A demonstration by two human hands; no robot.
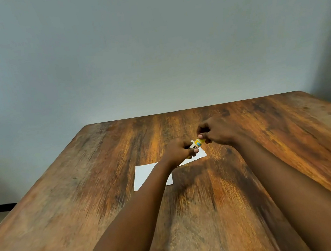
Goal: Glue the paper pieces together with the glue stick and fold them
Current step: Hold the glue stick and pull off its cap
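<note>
The left hand [180, 151] has a tight grip round the small yellow glue stick [197, 143], just above the white paper pieces [143, 172] on the brown wooden desk [281, 151]. The right hand [214, 132] pinches its top end. It is best to hold the tube still and pull the top straight.

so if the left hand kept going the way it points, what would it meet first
Probably the right hand, which grips the other end of the glue stick that the left hand holds; depth is hard to judge.
</note>
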